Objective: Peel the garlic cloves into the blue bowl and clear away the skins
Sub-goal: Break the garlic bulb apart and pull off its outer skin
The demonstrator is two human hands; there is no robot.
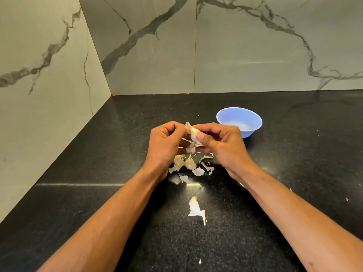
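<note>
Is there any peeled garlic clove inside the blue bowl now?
No, the bowl shows only its bare blue inside, while both hands hold a clove in front of it.

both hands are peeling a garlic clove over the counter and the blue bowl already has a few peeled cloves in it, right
Not quite. The head view shows the blue bowl empty. The rest holds: the left hand and right hand pinch a garlic clove above the counter.

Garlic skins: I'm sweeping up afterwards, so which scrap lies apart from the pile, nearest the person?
The long white skin scrap lying alone on the black counter between the forearms; the other skins cluster under the hands.
</note>
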